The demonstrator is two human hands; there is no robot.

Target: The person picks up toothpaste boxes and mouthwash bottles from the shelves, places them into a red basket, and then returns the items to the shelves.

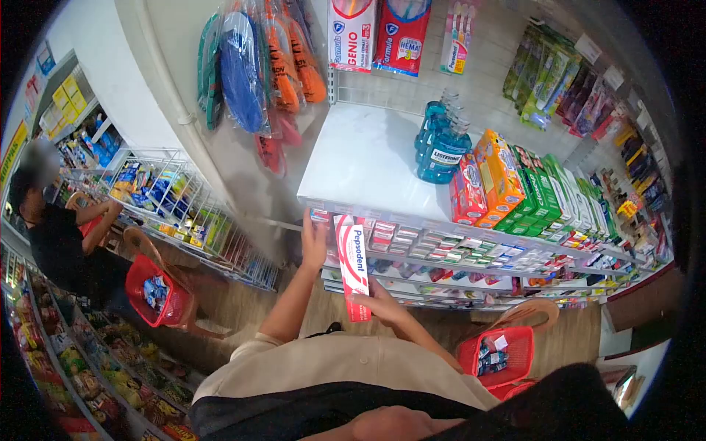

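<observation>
A long red and white Pepsodent toothpaste box stands tilted in front of the shelf. My right hand is closed around its lower end. Further left, my left hand reaches up to the left end of the shelf unit, just under the edge of the white top shelf. Its fingers are stretched out beside small packs there, and their tips are partly hidden. Rows of small toothpaste boxes fill the tier behind the Pepsodent box.
Blue Listerine bottles and an orange box stand on the top shelf. Packaged sandals hang at the upper left. Red baskets sit low at right. A person stands at left by a wire rack.
</observation>
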